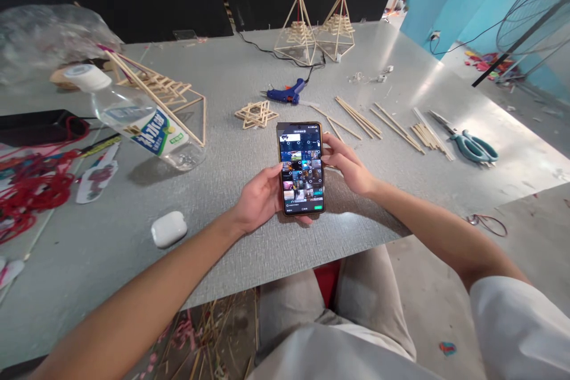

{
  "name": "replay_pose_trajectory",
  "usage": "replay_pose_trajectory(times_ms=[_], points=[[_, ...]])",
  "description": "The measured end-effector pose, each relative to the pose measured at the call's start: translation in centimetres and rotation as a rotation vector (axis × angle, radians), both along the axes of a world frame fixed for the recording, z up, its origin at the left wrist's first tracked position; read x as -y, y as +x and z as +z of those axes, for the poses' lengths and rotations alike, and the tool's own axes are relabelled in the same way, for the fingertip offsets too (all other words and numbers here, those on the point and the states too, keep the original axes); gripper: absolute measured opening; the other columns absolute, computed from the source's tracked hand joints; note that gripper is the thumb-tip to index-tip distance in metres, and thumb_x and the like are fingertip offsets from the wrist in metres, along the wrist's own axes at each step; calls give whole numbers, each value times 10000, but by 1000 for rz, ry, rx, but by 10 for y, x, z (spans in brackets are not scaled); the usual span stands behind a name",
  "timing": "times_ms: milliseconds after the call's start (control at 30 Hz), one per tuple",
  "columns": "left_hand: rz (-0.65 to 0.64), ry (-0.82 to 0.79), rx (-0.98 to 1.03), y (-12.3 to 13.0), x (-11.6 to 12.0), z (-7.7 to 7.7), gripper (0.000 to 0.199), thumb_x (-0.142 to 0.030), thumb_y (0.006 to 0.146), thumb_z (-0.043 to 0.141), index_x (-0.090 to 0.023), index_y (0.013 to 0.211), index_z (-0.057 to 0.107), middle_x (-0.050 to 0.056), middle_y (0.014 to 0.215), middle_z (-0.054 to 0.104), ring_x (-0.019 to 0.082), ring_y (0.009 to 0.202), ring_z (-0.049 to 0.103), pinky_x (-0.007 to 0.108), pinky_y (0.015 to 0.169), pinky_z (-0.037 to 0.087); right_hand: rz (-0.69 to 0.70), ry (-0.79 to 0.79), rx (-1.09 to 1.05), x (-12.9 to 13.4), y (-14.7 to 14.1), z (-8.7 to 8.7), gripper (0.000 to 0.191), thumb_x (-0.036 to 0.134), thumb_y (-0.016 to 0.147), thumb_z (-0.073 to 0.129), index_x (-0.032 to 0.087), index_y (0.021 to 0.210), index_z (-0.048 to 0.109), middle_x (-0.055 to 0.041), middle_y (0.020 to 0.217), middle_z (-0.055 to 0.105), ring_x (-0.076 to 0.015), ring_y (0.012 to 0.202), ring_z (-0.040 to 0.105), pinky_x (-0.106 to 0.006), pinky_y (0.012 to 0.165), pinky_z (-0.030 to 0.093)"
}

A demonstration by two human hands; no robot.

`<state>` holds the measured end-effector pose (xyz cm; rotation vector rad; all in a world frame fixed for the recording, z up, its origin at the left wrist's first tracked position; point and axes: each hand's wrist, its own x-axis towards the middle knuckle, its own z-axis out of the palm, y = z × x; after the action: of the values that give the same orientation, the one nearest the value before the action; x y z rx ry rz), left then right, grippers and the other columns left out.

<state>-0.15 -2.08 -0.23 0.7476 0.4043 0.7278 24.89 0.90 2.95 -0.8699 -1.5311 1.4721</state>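
Observation:
A smartphone (301,169) is held upright above the grey table, its lit screen showing a grid of small pictures. My left hand (262,199) grips its left side and lower back, with the thumb along the edge and fingertips showing below. At the upper right edge, my right hand (346,163) is closed on the phone with thumb and fingers. Just beyond the phone lie a small star-shaped stick lattice (257,114) and a blue glue gun (285,93).
Loose sticks (358,117) and teal-handled scissors (474,146) lie right on the table (214,249). Two stick pyramids (297,32) stand behind. Leftward are a tilted bottle (146,122), a stick frame (167,92), a white case (169,229) and red cord (40,190).

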Motion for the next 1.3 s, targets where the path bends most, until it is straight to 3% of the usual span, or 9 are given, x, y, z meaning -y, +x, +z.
replay_pose_trajectory(times_ms=[700, 1133, 1300], points=[[6, -10, 16, 2, 1, 3, 505, -519, 1186, 552, -199, 1526, 744, 184, 1588, 775, 459, 1250, 844, 713, 805, 784, -1, 15, 9, -1, 0, -1, 443, 424, 938, 652, 268, 1353, 652, -48, 1053, 796, -289, 968, 696, -467, 864, 579], [13, -17, -15, -1, 0, 1, 552, -539, 1169, 577, -177, 1566, 704, 212, 1640, 731, 490, 1323, 806, 710, 818, 788, -4, 36, 21, -1, 0, 0, 443, 417, 944, 632, 252, 1355, 659, -37, 1008, 782, -286, 977, 700, -449, 849, 570], [-1, -32, -50, 0, 3, 0, 473, -361, 1087, 621, -113, 1467, 755, 228, 1467, 821, 473, 1219, 844, 680, 831, 788, -3, 39, 19, -2, 1, -2, 455, 415, 942, 637, 251, 1366, 659, -47, 1083, 801, -283, 1003, 716, -455, 876, 579]])
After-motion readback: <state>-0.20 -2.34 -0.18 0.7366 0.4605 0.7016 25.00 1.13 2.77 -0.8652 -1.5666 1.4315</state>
